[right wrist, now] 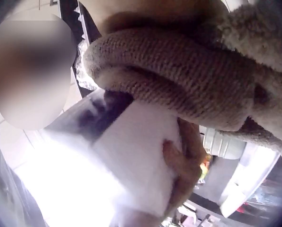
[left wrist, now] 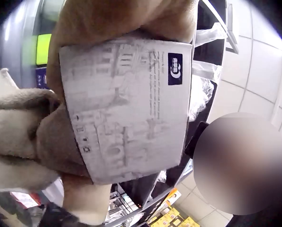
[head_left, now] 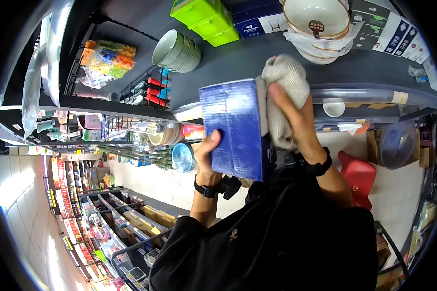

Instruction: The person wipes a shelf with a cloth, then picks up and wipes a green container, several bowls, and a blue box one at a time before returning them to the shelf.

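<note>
A blue cardboard box [head_left: 230, 131] is held up before the chest by my left hand [head_left: 207, 153], its thumb lying on the blue face. In the right wrist view, the left hand's fingers [right wrist: 181, 163] wrap the box's far edge. My right hand [head_left: 298, 121] grips a folded, ribbed beige-grey cloth [head_left: 285, 80] against the box's right side. The left wrist view shows a pale printed face of the box [left wrist: 126, 113] with a small dark logo, and the bunched cloth [left wrist: 17, 137] along its edge. Cloth covers part of the right hand in the right wrist view.
A dark shelf [head_left: 238, 60] ahead carries stacked green-grey bowls [head_left: 177, 51], lime-green boxes [head_left: 206, 22] and rimmed white bowls [head_left: 318, 22] in plastic. Lower down are a blue basin [head_left: 182, 157] and a red stool [head_left: 358, 177]. A dark-framed cart [head_left: 131, 252] stands at lower left.
</note>
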A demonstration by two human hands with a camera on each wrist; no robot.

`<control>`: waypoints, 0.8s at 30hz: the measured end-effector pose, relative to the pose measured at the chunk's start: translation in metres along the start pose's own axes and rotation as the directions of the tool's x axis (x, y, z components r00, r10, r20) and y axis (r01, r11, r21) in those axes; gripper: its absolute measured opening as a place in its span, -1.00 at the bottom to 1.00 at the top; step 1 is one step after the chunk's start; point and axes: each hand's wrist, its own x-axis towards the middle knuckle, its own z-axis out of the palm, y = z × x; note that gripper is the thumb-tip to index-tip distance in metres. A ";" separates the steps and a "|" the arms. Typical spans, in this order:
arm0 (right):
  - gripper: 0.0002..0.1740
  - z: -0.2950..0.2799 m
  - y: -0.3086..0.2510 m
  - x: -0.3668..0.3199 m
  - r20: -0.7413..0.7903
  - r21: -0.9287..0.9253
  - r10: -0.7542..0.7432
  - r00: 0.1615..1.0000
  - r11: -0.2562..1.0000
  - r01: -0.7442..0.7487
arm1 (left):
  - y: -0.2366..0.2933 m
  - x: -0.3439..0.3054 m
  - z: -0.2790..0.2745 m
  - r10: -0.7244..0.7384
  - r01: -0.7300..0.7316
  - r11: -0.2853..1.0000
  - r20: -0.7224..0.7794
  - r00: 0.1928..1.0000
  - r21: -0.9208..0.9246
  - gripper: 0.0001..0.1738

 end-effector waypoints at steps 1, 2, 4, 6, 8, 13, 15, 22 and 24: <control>-0.35 0.001 0.003 -0.008 0.042 -0.059 -0.056 0.998 0.997 0.058 | 0.002 0.001 0.005 0.046 -0.049 0.998 -0.078 0.996 -0.033 -0.34; -0.34 0.002 0.005 -0.016 0.088 -0.112 -0.105 0.990 0.987 0.115 | 0.003 0.003 0.008 0.089 -0.100 0.993 -0.160 0.983 -0.061 -0.46; -0.25 -0.001 0.011 -0.025 0.217 -0.128 -0.148 0.965 0.976 0.178 | 0.006 0.011 0.006 0.148 -0.167 0.983 -0.215 0.965 -0.071 -0.52; -0.24 0.001 0.007 -0.027 0.246 -0.039 -0.135 0.960 0.988 0.149 | 0.015 0.016 0.008 0.119 -0.131 0.989 -0.147 0.982 -0.072 -0.51; -0.23 -0.007 0.013 -0.027 0.227 0.024 -0.159 0.961 0.987 0.157 | 0.013 0.021 -0.009 0.105 -0.108 0.991 0.037 0.994 0.074 -0.31; -0.16 -0.028 0.035 -0.032 0.269 0.536 0.139 0.953 0.800 -0.268 | 0.044 0.042 0.003 0.082 -0.201 0.807 0.231 0.969 0.556 -0.19; -0.14 -0.031 0.036 -0.034 0.276 0.537 0.115 0.954 0.805 -0.252 | 0.055 0.054 0.001 0.175 -0.388 0.606 0.359 0.917 0.694 -0.32; 0.02 -0.011 0.037 -0.037 0.179 0.038 -0.281 0.943 0.960 0.279 | 0.067 0.044 0.041 0.162 -0.368 0.288 0.334 0.928 0.884 0.38; 0.01 -0.004 0.037 -0.032 0.144 0.172 -0.321 0.936 0.940 0.296 | 0.063 0.047 0.035 0.132 -0.364 0.483 0.344 0.930 0.796 0.34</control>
